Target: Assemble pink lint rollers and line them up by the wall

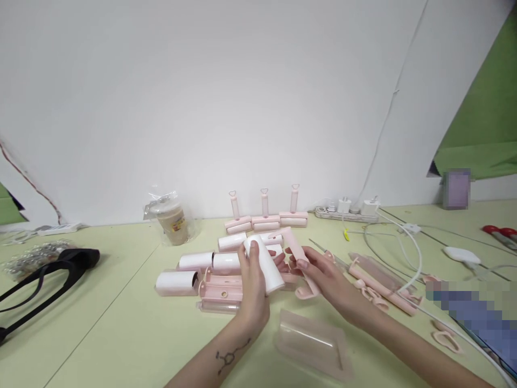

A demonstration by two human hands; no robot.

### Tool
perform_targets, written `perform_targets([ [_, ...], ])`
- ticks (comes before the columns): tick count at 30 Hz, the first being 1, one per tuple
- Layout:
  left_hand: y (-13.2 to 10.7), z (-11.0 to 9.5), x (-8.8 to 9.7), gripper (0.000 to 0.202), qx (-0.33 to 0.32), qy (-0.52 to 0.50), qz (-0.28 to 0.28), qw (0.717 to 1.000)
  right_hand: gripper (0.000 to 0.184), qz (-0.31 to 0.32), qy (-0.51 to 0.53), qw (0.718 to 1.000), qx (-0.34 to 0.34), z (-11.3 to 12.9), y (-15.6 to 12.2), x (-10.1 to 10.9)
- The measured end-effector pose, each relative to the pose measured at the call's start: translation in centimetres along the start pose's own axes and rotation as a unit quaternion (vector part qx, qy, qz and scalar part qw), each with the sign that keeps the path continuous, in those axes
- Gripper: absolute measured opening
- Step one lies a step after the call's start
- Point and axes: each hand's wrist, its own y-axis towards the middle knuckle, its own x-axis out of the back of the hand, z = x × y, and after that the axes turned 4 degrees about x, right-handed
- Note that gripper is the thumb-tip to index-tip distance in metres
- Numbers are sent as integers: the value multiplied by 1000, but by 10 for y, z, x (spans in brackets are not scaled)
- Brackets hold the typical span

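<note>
My left hand (253, 288) is wrapped round a white paper roll (266, 264), held tilted above the table. My right hand (323, 275) grips a pink plastic handle piece (301, 264) just to the right of the roll, its fingers closed on it. Under and behind my hands lie several white rolls (196, 261) and pink holder parts (220, 288). Three assembled pink rollers (264, 218) stand upright in a row farther back. A clear pink cover (313, 342) lies close to me on the table.
A bagged cup (172, 218) stands at the back left and a black strap (56, 267) lies at the far left. To the right are more pink parts (379, 283), white cables (412, 253), a power strip (343, 213) and red scissors (503, 233).
</note>
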Motion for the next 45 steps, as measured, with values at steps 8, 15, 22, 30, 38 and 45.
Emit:
perform_targets([
  [8,-20,22,-1,55,47,82,-14,995,34,-56,-64,996,7,-5,-20,-24],
  [15,-24,11,-9,63,30,111,23,993,29,-60,-59,996,-13,1,-23,-24],
  [22,-24,-4,-12,82,-6,179,75,981,27,-54,-169,983,39,-3,-21,-14],
  [30,-12,-28,1,64,-32,457,193,868,22,2,-325,943,72,31,-13,32],
  [38,-11,-35,16,59,-113,644,316,688,8,142,-467,867,104,17,-17,21],
  [45,-13,-54,20,46,-62,680,324,655,13,163,-424,886,96,15,-17,15],
])
